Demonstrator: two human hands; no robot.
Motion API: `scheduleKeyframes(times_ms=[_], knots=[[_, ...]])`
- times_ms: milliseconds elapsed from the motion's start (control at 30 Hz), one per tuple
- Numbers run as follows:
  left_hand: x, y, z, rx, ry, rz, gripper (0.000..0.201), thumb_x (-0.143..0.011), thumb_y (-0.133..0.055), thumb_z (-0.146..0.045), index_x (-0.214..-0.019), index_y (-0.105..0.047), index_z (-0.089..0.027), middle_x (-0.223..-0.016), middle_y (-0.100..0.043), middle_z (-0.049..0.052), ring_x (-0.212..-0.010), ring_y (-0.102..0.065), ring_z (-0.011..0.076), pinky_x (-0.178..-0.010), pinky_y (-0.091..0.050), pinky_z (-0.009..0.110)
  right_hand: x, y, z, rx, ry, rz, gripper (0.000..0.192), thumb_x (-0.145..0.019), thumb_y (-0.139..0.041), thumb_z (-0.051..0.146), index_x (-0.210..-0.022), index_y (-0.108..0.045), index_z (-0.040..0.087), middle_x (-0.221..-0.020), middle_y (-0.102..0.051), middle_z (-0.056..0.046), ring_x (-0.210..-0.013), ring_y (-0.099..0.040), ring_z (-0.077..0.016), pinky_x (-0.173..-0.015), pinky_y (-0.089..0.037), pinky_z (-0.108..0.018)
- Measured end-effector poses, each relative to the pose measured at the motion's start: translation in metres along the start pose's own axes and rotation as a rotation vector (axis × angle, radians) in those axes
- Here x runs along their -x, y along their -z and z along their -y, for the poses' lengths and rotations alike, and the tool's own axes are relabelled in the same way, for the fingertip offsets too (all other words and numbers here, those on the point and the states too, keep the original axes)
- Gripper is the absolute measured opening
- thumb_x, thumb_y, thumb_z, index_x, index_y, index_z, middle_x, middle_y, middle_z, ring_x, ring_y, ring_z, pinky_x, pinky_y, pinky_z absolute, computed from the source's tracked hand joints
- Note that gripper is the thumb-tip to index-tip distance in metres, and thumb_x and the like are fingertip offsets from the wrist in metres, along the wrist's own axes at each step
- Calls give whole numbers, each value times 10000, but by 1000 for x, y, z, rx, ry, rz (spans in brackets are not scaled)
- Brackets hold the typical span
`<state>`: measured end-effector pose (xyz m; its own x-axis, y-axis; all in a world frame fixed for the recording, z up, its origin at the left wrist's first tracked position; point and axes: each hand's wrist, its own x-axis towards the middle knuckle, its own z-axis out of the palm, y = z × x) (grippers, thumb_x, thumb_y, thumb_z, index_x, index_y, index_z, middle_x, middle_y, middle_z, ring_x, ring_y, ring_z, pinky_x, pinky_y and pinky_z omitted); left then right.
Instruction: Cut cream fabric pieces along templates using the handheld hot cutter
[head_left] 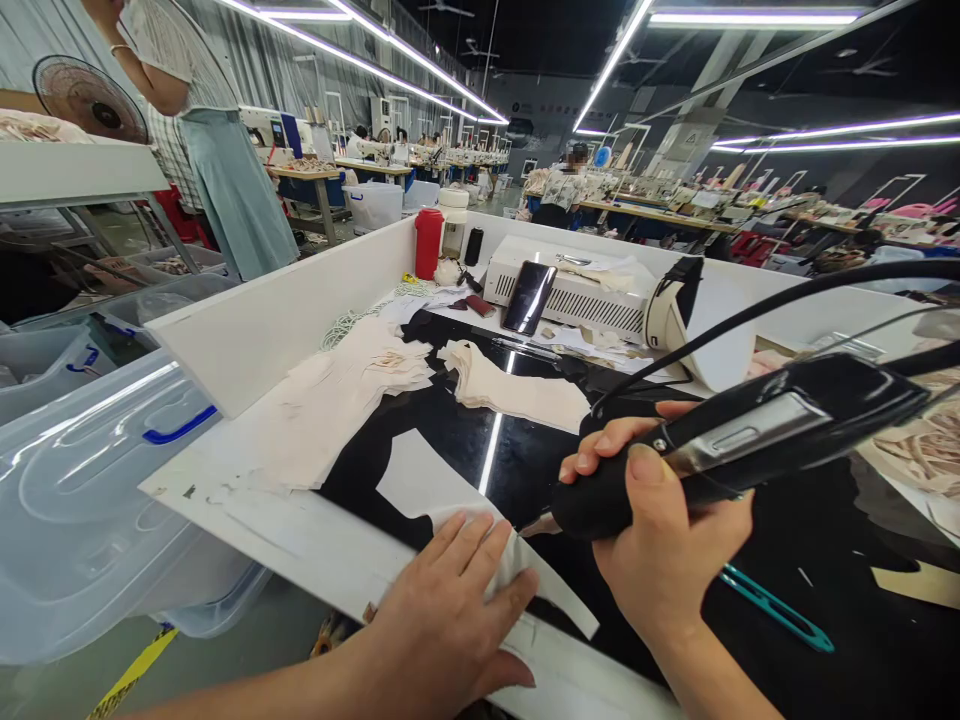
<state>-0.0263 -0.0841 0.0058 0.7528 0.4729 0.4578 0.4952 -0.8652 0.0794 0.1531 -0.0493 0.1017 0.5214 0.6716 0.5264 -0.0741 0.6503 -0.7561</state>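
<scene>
My left hand (469, 600) lies flat with its fingers stretched over a white cut fabric piece (420, 478), pressing it to the glossy black work surface (787, 540). My right hand (667, 520) is wrapped round a black corded hand tool (772, 425) with a tapered metal tip. That tip points down and left, at the fabric's edge just beyond my left fingertips; whether it touches cannot be told. Farther back lie a stack of pale pink fabric pieces (517, 390) and a larger spread pile of pale pieces (345, 395).
A teal slim tool (780, 605) lies right of my right wrist. Behind are a phone (529, 298) leaning on a vented white box (600, 305), a red bottle (428, 244) and a white lamp-like cone (720, 330). Clear plastic bins (97, 500) stand left; a person (217, 140) stands beyond.
</scene>
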Motion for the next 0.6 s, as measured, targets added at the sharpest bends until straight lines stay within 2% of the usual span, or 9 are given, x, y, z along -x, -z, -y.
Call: scheduleKeyframes(times_ms=[133,233,300,333,433,500,600], knots=[[-4,10,3,52,1,28,731,-1005,-778,-727,-1505,-632,-215,-1551,-706,184,-1435,-703,368,-1224,-569,544,-2,2,-1,14,-9,-7,430,-841,-949,342,-1143,-653,261,-775,-704,54,-568,-665,-176,-520,-627,-340],[-7,21,13,72,-20,9,429,-1146,-694,-478,-1448,-662,-174,-1492,-751,134,-1433,-702,293,-1275,-530,481,-5,5,1,43,2,-8,458,-833,-975,372,-1153,-663,268,-780,-713,41,-602,-669,-192,-548,-615,-353],[-9,28,25,82,-52,16,226,-1179,-617,-273,-1355,-699,-156,-1437,-781,105,-1423,-702,248,-1298,-503,440,-9,9,3,64,13,10,476,-816,-991,360,-1161,-674,277,-800,-731,34,-627,-678,-200,-567,-624,-363],[-10,31,31,91,-69,39,198,-1167,-589,-185,-1320,-711,-159,-1423,-788,93,-1413,-705,234,-1298,-500,428,-11,10,5,74,22,21,485,-803,-997,344,-1164,-678,281,-812,-737,35,-634,-682,-202,-570,-632,-366],[-11,37,45,77,-95,77,313,-1066,-579,-12,-1292,-729,-167,-1420,-787,85,-1345,-728,236,-1219,-559,392,-15,14,11,95,35,36,512,-766,-997,274,-1170,-683,288,-835,-751,48,-647,-687,-197,-576,-655,-354],[-13,39,48,14,-66,62,311,-1052,-605,-9,-1298,-733,-150,-1410,-783,105,-1256,-752,247,-1136,-606,375,-16,15,17,89,29,3,500,-757,-981,241,-1159,-687,282,-817,-750,54,-644,-680,-190,-571,-653,-333],[-15,38,43,-100,5,84,208,-1098,-673,-139,-1295,-738,-130,-1316,-793,126,-1104,-769,272,-986,-661,398,-12,15,25,40,-3,-46,437,-767,-955,226,-1122,-704,274,-769,-734,56,-609,-658,-186,-522,-638,-315]])
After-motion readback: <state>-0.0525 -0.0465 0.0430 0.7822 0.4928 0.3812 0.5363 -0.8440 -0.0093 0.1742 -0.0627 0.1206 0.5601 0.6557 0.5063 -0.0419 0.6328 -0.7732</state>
